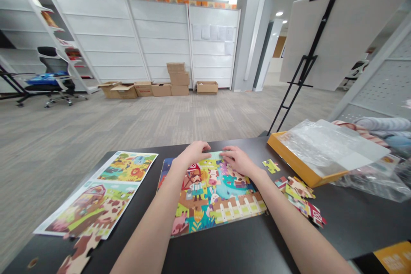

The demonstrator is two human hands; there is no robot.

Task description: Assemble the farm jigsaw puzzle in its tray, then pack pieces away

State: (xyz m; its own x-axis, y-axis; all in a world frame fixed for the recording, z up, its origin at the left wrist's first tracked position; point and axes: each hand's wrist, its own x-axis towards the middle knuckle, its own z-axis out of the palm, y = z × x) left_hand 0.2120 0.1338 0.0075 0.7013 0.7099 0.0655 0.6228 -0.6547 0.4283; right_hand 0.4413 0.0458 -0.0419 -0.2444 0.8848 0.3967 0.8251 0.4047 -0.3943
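Reaching over 1 puzzle (210, 192), L hand (194, 152) & R hand (239, 161), fingers (228, 148) spread, 1 box (294, 161) on R

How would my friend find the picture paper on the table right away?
Find the black table, then its left side. The white-edged paper lies there, left of the puzzle. Unlike the puzzle, it shows two separate pictures: a lion in one, a barn below.

My feed shows a multicoloured farm jigsaw (212, 192) with a cream picket-fence print (239, 208) at six o'clock, a yellow-green jigsaw piece (271, 166) at four, and a black tabletop (237, 246).
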